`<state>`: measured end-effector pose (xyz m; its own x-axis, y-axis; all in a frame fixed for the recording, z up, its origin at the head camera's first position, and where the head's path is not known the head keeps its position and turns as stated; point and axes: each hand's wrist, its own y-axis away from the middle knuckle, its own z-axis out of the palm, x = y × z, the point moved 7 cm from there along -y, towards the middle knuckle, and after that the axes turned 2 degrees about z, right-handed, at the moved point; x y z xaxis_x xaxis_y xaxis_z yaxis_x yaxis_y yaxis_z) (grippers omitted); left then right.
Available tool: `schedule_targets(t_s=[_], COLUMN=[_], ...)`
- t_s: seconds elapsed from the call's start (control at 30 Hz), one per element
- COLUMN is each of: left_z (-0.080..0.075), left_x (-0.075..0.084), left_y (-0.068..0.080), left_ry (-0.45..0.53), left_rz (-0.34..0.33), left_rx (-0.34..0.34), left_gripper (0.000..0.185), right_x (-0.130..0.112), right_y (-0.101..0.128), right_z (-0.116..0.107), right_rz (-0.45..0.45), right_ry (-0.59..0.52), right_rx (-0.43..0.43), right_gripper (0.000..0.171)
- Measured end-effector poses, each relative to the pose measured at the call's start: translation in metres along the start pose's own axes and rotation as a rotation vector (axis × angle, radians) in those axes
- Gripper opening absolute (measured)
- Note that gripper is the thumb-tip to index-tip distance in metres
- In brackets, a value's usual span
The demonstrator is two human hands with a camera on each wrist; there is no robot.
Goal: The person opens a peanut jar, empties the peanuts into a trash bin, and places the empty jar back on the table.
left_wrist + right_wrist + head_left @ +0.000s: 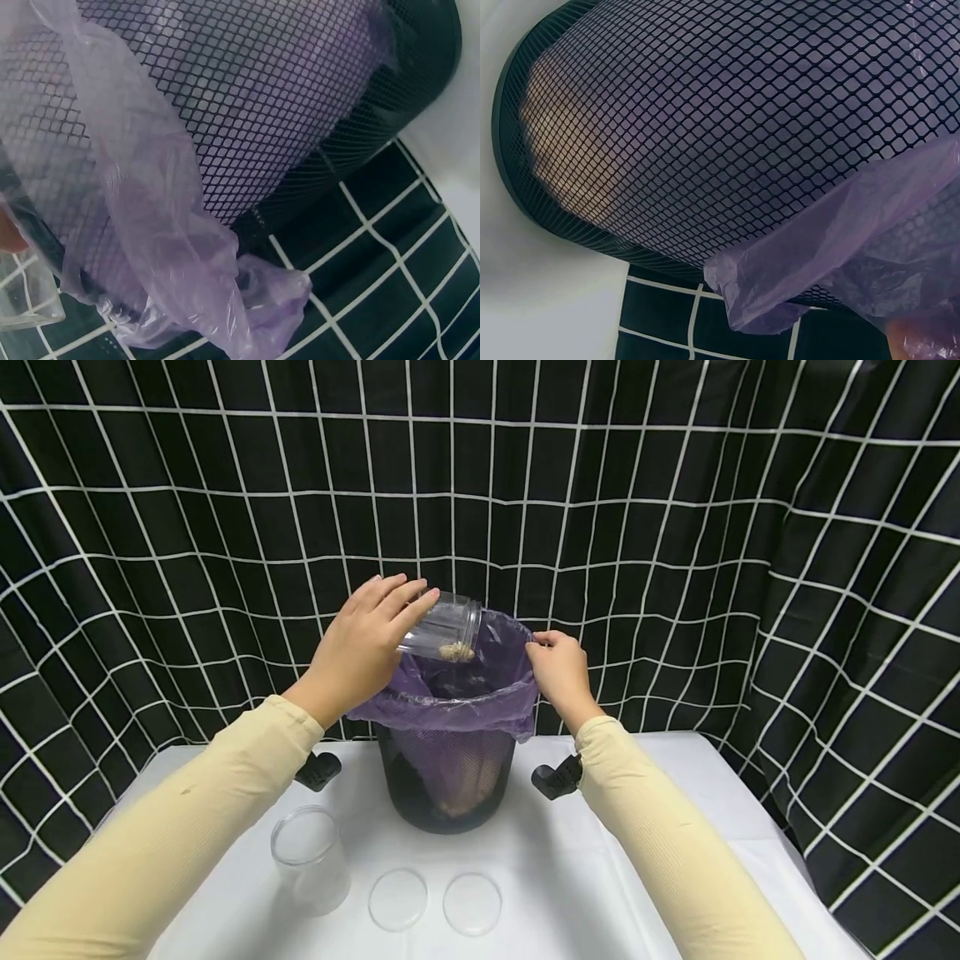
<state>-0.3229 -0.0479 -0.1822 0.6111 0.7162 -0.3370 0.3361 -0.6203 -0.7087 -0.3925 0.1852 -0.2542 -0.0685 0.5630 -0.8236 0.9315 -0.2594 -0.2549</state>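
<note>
In the head view my left hand (367,639) grips a clear plastic jar (442,625) from above, tipped on its side with its mouth facing right. A small clump of tan, crumbly food (456,652) lies inside near that mouth. Below it stands a black mesh trash can (450,814), lined with a purple trash bag (465,714) folded over the rim. My right hand (558,672) pinches the bag's edge at the right side of the rim. Through the mesh in the right wrist view, tan contents (574,150) show at the bottom of the can.
A second clear jar (311,868), lidless, stands upright at the left of the white table (577,893). Two clear round lids (397,900) lie flat in front of the can. A black curtain with a white grid (637,527) hangs behind and at both sides.
</note>
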Motion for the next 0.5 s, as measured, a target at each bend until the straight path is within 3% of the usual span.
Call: schedule_targets(t_s=[0.27,0.5], left_z=[-0.0078,-0.0028], left_x=[-0.0060,-0.0028], left_y=[-0.0048,0.0011], left_ry=[-0.001,0.009], left_rz=[-0.066,-0.078], left_rx=[0.035,0.024], left_gripper=[0.066,0.067], right_x=[-0.0074,-0.0015], right_y=[-0.0016,0.0011], right_z=[-0.0031,-0.0015], right_rz=[-0.024,-0.007], right_ry=[-0.010,-0.012], right_rx=[0.008,0.009], right_gripper=[0.038,0.037])
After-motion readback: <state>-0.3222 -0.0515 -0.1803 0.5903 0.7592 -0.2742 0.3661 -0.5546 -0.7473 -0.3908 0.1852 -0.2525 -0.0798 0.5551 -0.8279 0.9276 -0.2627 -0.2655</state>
